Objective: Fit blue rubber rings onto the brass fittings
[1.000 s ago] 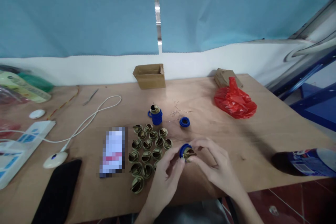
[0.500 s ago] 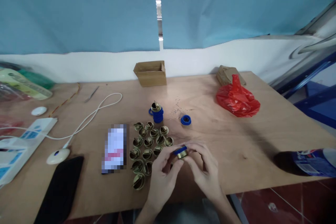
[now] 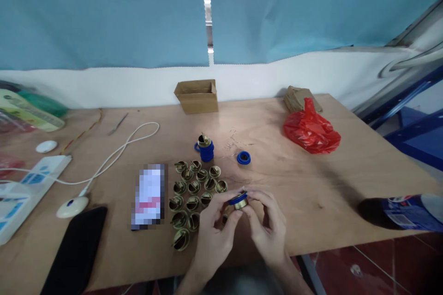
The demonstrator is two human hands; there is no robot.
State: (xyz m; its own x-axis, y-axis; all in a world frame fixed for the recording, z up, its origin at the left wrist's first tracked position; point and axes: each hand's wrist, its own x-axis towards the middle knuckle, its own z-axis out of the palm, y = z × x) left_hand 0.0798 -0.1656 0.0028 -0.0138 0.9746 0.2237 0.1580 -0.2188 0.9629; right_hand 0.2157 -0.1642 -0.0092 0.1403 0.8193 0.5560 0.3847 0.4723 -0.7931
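My left hand [image 3: 214,230] and my right hand [image 3: 268,226] meet over the near middle of the wooden table [image 3: 311,184]. Between their fingertips they pinch a small brass fitting with a blue ring [image 3: 238,200] on top. Just left of my hands lie several brass fittings [image 3: 194,193] in rows. Farther back stands a blue part with a brass piece [image 3: 205,146] in it. A loose blue ring [image 3: 243,157] lies to its right.
A blurred card [image 3: 149,196] and a black phone [image 3: 78,251] lie at the left, with a white power strip [image 3: 20,193] and cable [image 3: 114,154]. At the back stand a cardboard box [image 3: 197,96] and a red plastic bag [image 3: 311,131]. A dark can [image 3: 401,214] lies at the right edge.
The blue-ringed brass fitting has been turned from tilted toward me to flat, ring up. My hands have drawn slightly nearer and to the left.
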